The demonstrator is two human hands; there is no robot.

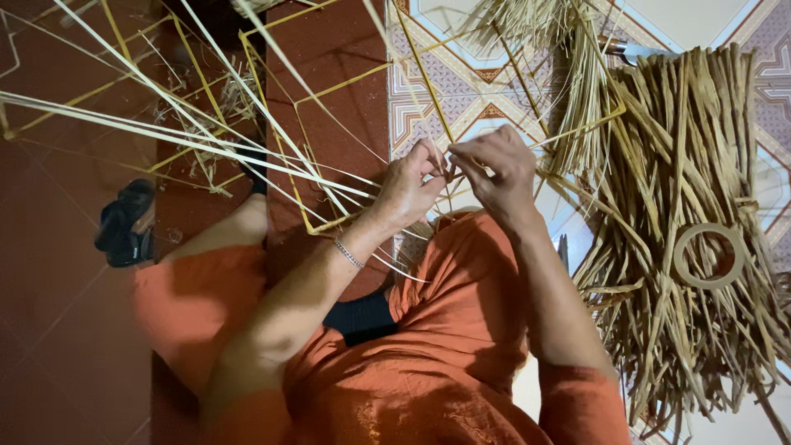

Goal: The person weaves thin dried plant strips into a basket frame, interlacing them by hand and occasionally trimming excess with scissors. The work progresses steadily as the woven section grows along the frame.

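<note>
My left hand (408, 188) and my right hand (497, 169) meet above my knee, fingertips pinched together on thin pale straw strands (247, 152). The long strands fan out from my fingers to the upper left across the floor. Yellow strips (329, 86) lie crossed under them in an angular frame shape. I wear orange clothes and a thin bracelet (349, 255) on the left wrist.
A big heap of dried straw (692, 165) lies at the right with a pale tape ring (709, 255) on it. Another straw bundle (568, 74) stands behind my hands. A black sandal (124, 222) lies at the left on the red floor (66, 330). Patterned tiles (461, 82) are beyond.
</note>
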